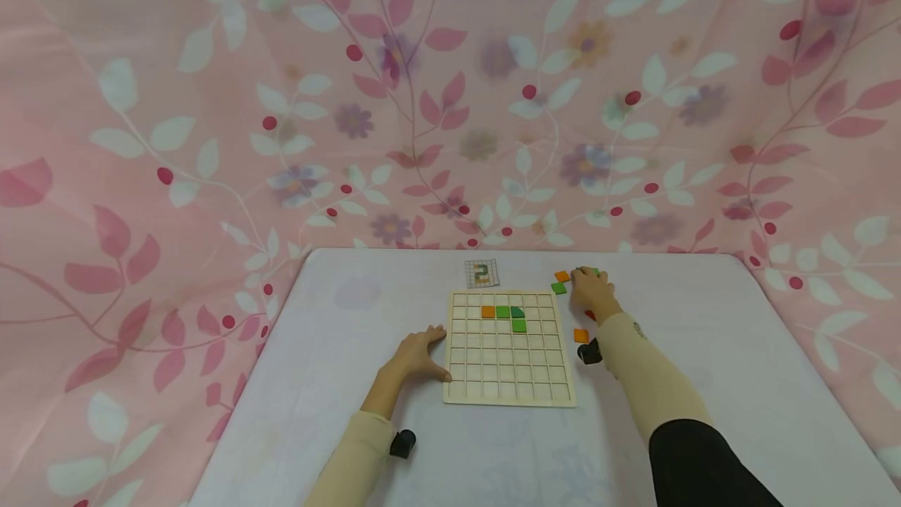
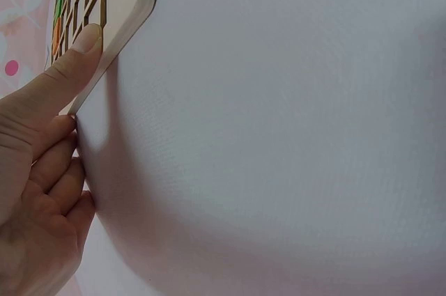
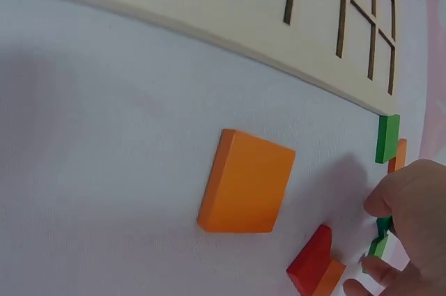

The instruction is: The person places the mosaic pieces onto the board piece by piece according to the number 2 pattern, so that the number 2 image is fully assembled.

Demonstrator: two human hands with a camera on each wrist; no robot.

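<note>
A pale wooden grid board [image 1: 510,393] lies on the white table. Along its top rows sit an orange tile [image 1: 488,312], a green square tile [image 1: 503,312], a dark green rounded tile [image 1: 517,312] and a second green square [image 1: 519,325]. My left hand [image 1: 417,356] is at the board's left edge, thumb resting on the rim [image 2: 129,28] and the other fingers beside it. To the right of the board, my right hand [image 1: 594,293] reaches down among loose tiles. Dark green [image 3: 384,226] and light green [image 3: 377,246] pieces show by its fingers; whether it pinches one is hidden.
Loose orange [image 3: 249,183], red [image 3: 311,260] and green [image 3: 387,138] tiles lie right of the board. A small pattern card [image 1: 482,273] lies behind it. Flowered pink cloth [image 1: 450,100] hangs behind the table.
</note>
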